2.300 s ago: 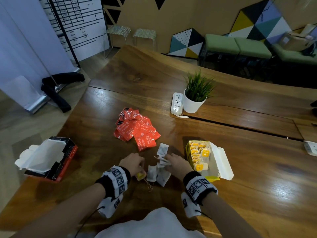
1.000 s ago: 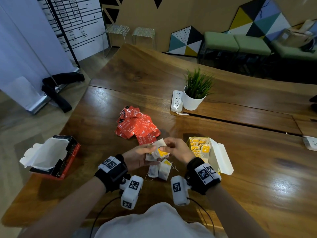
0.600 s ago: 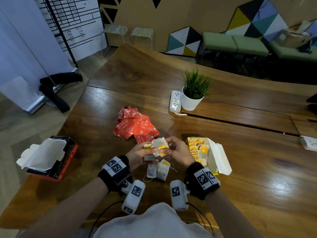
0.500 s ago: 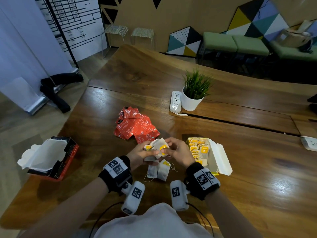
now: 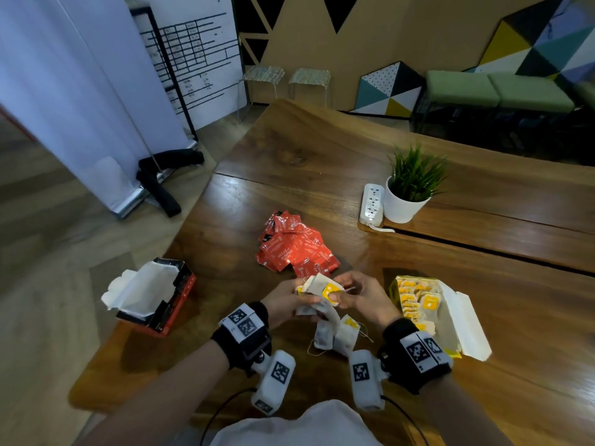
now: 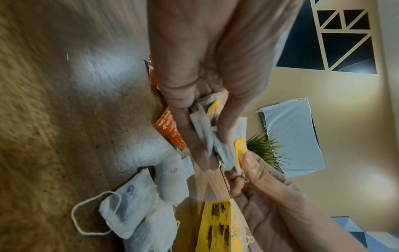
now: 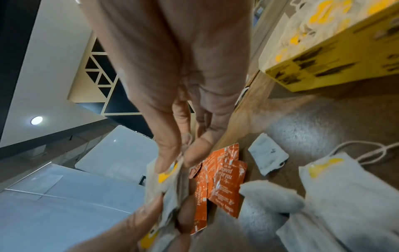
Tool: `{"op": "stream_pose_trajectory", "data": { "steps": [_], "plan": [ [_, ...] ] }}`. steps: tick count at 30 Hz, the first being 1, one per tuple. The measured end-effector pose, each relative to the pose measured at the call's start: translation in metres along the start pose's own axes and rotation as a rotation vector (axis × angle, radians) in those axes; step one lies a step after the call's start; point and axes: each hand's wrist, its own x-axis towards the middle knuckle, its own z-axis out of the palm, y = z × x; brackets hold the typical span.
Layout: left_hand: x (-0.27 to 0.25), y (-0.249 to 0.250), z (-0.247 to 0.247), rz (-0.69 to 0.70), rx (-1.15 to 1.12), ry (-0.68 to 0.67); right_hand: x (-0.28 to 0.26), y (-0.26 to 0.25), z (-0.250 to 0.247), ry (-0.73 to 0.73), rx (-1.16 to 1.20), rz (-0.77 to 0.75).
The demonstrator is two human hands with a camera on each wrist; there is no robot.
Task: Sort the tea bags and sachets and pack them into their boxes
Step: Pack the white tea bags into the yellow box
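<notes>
Both hands hold a small stack of white tea bags with yellow tags (image 5: 318,292) above the table. My left hand (image 5: 285,300) grips the stack (image 6: 212,134) between thumb and fingers. My right hand (image 5: 357,294) pinches its yellow-tagged end (image 7: 167,175). More loose tea bags (image 5: 336,336) lie on the table just below. Red sachets (image 5: 296,246) are piled beyond the hands. The open yellow box (image 5: 428,313), holding several tea bags, stands at the right. An open red box (image 5: 154,297) with white flaps sits at the left.
A potted plant (image 5: 409,188) and a white power strip (image 5: 373,204) stand at the back on the wooden table (image 5: 515,317). The table's left edge runs close to the red box. Stools and green benches lie beyond the table.
Both hands lifted tea bags off the table pile and brought them together into a stack held in the air. Over the last half second they hardly moved.
</notes>
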Motion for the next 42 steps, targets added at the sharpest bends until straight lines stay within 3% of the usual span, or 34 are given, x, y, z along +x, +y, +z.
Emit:
{"op": "stream_pose_trajectory", "data": {
  "steps": [17,28,34,42],
  "plan": [
    [-0.006,-0.022,-0.016,0.004,-0.053,0.186,0.009,-0.002,0.030,-0.025,0.153,0.058],
    [-0.008,-0.020,-0.024,-0.030,0.005,0.146,0.014,-0.001,0.024,0.035,0.344,0.134],
    [-0.009,-0.020,-0.028,-0.071,0.003,0.205,0.016,-0.004,0.031,0.030,0.347,0.160],
    [-0.010,-0.019,-0.033,-0.037,0.215,0.235,0.007,-0.013,0.011,0.056,0.274,0.043]
  ]
}}
